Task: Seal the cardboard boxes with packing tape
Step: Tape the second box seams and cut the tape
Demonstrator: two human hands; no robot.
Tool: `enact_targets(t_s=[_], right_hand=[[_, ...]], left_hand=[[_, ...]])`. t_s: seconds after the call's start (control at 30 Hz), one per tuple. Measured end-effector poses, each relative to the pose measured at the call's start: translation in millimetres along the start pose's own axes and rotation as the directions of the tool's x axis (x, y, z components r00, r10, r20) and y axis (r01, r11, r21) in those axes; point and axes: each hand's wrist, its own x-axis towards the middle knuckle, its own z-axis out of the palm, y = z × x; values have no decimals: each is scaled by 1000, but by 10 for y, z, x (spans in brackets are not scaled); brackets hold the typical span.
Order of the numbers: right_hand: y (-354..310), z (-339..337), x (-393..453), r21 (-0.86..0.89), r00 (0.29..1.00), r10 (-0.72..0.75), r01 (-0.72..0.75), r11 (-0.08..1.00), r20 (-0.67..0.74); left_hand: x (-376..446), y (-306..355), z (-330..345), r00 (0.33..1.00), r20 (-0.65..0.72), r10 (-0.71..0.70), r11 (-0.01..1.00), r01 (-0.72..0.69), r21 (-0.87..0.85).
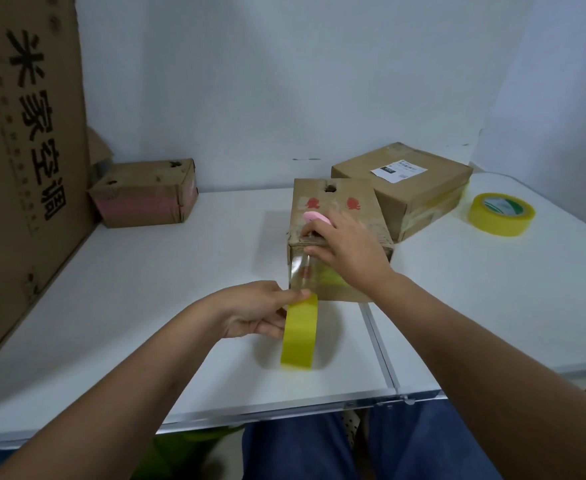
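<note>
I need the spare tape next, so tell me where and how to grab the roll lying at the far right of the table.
Probably best from above: the spare roll lies flat on the table, its open core facing up. Put a thumb into the core and fingers round the outer wall, pinching the ring. Its right side is away from the labelled box, so the right hand has room there.

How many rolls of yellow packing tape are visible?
2: one yellow tape roll held by the left hand near the table's front, another yellow tape roll lying at far right.
</note>
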Motion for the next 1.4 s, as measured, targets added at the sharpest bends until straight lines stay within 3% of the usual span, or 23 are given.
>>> enact_targets(t_s=[0.23,0.33,0.5,0.6,0.7,1.1,1.23,1.4], right_hand=[[3,5,3,-2,1000,15,-15,1000,14],[6,-16,3,25,999,21,-22,999,34],[52,-125,0,340,996,87,-88,936,17],[45,-188,-45,423,989,140,-106,900,-50],[37,-192,-110,398,987,150,-112,911,-65],[-108,-221,-258,300,979,-38,-24,954,202],[-146,-188,-294,122,968,-119,94,988,220],[-210,-131,-290,-19,968,-107,114,993,225]], left_hand=[[69,-49,85,982,-180,54,985,-82,-149],[134,-82,138,980,-180,91,973,-126,-195],[195,-164,182,962,-257,95,966,-151,-208],[202,-162,194,959,-269,87,968,-145,-203],[196,-158,206,949,-308,71,974,-132,-182],[173,-187,257,919,-378,113,953,-207,-219],[167,-195,256,915,-385,119,954,-212,-210],[174,-184,287,912,-391,126,952,-222,-212]])
